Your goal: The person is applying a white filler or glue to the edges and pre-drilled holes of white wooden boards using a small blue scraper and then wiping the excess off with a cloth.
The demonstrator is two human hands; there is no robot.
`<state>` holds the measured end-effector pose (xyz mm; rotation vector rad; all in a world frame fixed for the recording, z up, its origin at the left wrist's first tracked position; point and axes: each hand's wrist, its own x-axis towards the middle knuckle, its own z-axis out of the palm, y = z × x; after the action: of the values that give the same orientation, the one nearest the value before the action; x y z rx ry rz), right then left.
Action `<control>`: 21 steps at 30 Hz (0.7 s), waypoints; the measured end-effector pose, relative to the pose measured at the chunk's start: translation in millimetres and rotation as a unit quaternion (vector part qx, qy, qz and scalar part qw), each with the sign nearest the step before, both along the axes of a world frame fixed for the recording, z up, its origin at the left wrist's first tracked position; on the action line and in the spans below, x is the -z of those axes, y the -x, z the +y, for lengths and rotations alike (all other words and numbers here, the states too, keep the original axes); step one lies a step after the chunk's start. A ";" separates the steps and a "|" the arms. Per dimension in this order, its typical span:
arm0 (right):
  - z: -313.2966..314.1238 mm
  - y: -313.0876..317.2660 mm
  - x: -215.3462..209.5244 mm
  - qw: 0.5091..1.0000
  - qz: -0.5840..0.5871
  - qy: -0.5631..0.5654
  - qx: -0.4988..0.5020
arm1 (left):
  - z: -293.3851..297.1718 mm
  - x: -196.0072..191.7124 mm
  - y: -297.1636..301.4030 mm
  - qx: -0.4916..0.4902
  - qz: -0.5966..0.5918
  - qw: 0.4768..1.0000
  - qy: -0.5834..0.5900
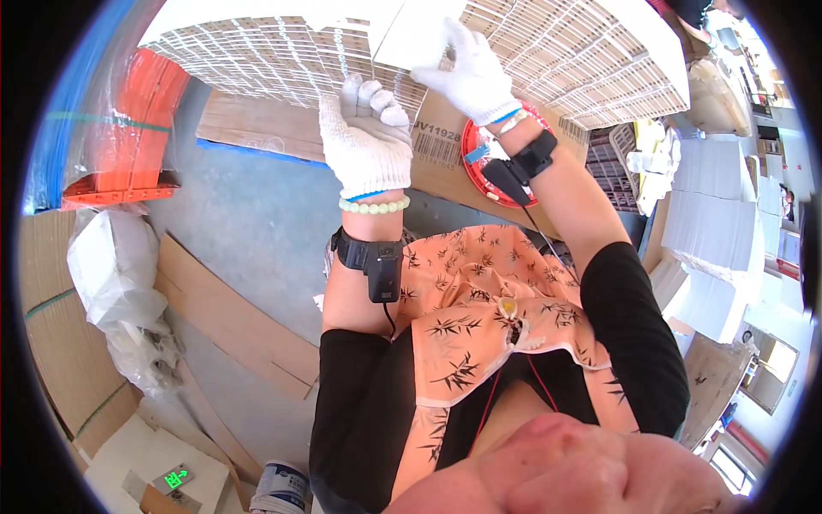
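My left hand (368,141), in a white knit glove, is at the near face of wide stacks of white-and-brown flat cardboard pieces (265,56). Its palm is turned up and its fingers are curled; whatever they may hold is hidden. Farther right and higher, my right hand (469,75), gloved the same way, grips the edge of a plain white card sheet (409,38). The thumb lies along the sheet's lower edge, with the fingers reaching up its right side. One sheet edge runs down close to the left fingertips.
Below the stacks are a brown carton (435,141) and a round red tray (475,176). Orange plastic parts (137,128) and wrapped plastic bags (120,265) stand left. A long cardboard strip (231,317) lies on the floor. White stacks (711,223) rise at right.
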<state>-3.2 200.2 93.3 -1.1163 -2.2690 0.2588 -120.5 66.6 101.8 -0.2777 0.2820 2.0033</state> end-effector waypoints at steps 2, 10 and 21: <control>0.2 -8.3 1.6 0.930 0.249 0.233 -0.139 | -2.1 0.8 -0.5 0.001 -0.008 1.000 -0.024; 4.7 -35.9 5.7 0.693 0.404 0.596 -0.033 | -3.7 0.7 1.0 0.007 -0.028 1.000 0.001; -4.7 5.1 -8.5 0.719 0.361 0.592 0.046 | -0.3 -6.6 0.5 0.022 -0.017 0.999 0.018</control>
<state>-8.3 195.4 101.8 -1.2901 -1.1555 1.9138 -121.0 66.2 108.4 -0.3249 0.3003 1.9497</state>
